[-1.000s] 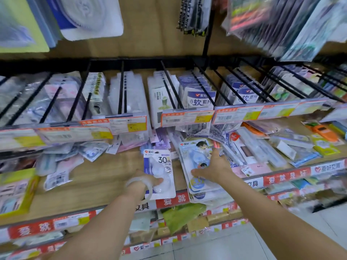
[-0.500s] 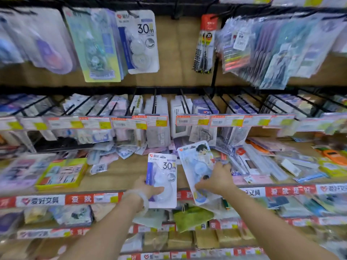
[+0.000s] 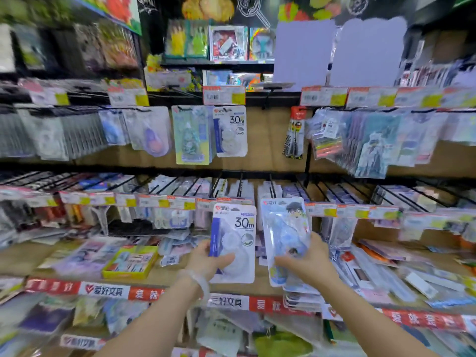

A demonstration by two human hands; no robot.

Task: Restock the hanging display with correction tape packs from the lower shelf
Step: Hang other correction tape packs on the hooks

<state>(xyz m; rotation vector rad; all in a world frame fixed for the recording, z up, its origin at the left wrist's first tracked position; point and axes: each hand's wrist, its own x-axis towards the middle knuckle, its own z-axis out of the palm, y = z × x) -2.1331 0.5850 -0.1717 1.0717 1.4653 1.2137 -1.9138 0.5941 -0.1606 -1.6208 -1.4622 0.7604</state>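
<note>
My left hand [image 3: 206, 261] grips a white and blue correction tape pack marked 30m [image 3: 235, 238], held upright in front of the lower shelf. My right hand [image 3: 309, 264] grips a light blue correction tape pack with a cartoon figure [image 3: 284, 228], tilted slightly, with more packs stacked under it. Above, on the hanging display, a matching 30m pack [image 3: 230, 131] hangs on a hook next to a green-backed pack [image 3: 192, 135].
The wooden lower shelf [image 3: 77, 274] carries a yellow box [image 3: 131, 262] and loose packs on both sides. Rows of black hooks with price tags [image 3: 180, 202] jut out just above my hands. Hanging pen packs [image 3: 295, 135] and card packs [image 3: 371, 145] fill the right.
Both hands have lifted their packs up off the lower shelf, and my view has tilted upward, bringing the upper hanging row and top shelves into sight.
</note>
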